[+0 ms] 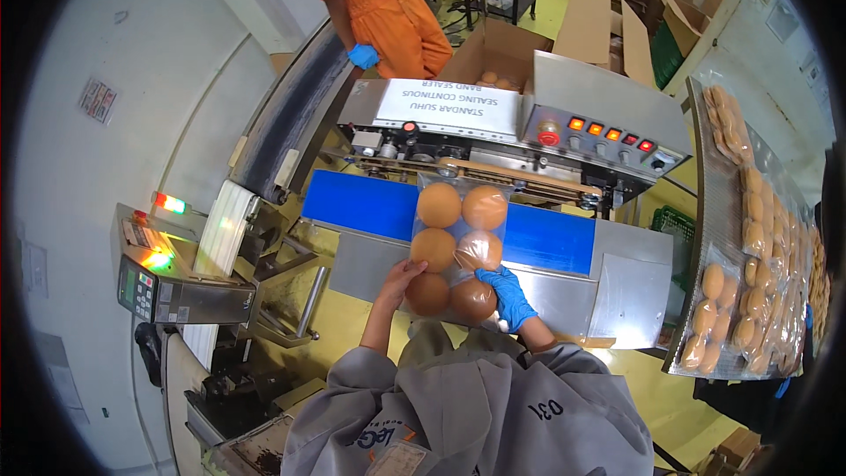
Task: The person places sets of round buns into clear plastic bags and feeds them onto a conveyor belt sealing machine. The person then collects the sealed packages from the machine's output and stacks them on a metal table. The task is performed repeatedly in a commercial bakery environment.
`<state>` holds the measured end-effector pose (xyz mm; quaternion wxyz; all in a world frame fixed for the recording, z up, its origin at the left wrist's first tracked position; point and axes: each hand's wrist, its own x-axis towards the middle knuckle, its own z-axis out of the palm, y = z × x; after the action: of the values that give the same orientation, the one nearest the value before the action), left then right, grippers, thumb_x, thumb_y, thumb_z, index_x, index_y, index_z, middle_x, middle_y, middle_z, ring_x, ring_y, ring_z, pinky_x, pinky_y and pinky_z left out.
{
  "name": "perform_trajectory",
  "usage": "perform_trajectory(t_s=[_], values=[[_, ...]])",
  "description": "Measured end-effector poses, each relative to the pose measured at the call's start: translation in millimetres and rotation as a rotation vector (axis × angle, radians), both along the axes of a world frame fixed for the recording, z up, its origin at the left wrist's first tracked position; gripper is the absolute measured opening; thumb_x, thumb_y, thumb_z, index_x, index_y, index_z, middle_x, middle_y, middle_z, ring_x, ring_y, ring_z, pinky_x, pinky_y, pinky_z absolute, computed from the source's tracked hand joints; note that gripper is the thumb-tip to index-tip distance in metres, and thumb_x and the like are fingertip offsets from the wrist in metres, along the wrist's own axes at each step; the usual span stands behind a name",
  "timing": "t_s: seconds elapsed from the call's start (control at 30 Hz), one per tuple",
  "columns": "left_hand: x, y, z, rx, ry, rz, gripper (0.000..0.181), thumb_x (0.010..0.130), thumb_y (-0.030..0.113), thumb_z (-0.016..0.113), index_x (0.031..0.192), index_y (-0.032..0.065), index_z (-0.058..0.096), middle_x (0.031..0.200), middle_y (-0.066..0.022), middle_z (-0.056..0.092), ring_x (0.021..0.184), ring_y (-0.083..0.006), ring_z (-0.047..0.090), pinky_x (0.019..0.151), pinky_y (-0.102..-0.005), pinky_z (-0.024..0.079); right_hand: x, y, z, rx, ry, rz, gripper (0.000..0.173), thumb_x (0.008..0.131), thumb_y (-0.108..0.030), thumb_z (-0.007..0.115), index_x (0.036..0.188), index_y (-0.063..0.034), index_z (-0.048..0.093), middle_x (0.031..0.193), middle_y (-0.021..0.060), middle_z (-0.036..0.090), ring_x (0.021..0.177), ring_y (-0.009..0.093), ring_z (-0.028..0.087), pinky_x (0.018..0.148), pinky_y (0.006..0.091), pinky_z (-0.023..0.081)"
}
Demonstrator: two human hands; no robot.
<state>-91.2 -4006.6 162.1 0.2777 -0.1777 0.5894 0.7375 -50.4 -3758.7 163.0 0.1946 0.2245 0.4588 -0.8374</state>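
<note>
A clear plastic bag of several round brown buns point(434, 251) lies over the blue conveyor belt point(363, 201), its far end against the band sealer point(462, 145). My bare left hand point(403, 279) grips the bag's left edge, thumb on top by a middle bun. On the bag's right side, my right hand point(507, 297), in a blue glove, holds the film near the closest bun. The near end of the bag hangs over the metal edge towards my body. Several buttons on the sealer's control panel point(595, 132) glow orange and red.
At the right, a metal table point(707, 211) bears many bagged buns point(753, 297). A black conveyor point(271, 139) runs along the left, above a boxy machine with a keypad point(178, 291). Behind the sealer stand a person in orange point(386, 13) and open cardboard boxes point(489, 46).
</note>
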Motion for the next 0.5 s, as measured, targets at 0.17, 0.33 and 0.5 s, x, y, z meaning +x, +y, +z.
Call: perform_trajectory(t_s=[0.17,0.33,0.5], values=[[-10,-38,-1,-0.026,0.021,-0.015,0.039,0.081,0.026,0.066,0.108,0.0001,0.055,0.099,-0.0067,0.061,0.089,-0.0145,0.058,0.079,-0.028,0.047,-11,-39,-8,0.025,0.04,-0.029,0.034,0.077,-0.008,0.065,0.109,-0.0035,0.056,0.096,0.0082,0.062,0.08,0.018,0.061,0.073,0.032,0.051],[-20,-77,8,0.143,0.067,-0.022,0.036,0.083,0.024,0.064,0.107,-0.0006,0.055,0.098,-0.0069,0.061,0.087,-0.0141,0.059,0.077,-0.0274,0.047,-20,-83,-9,0.02,-0.06,-0.119,0.033,0.075,-0.006,0.067,0.107,-0.0036,0.057,0.093,0.0077,0.062,0.078,0.018,0.061,0.072,0.0325,0.052],[-29,-118,-2,0.207,0.056,-0.034,0.036,0.083,0.021,0.064,0.108,-0.0025,0.053,0.099,-0.0073,0.061,0.087,-0.0134,0.059,0.076,-0.0267,0.048,-26,-125,-4,0.036,-0.065,-0.15,0.031,0.076,-0.006,0.066,0.105,-0.0041,0.058,0.092,0.0069,0.062,0.079,0.018,0.061,0.072,0.0324,0.051]])
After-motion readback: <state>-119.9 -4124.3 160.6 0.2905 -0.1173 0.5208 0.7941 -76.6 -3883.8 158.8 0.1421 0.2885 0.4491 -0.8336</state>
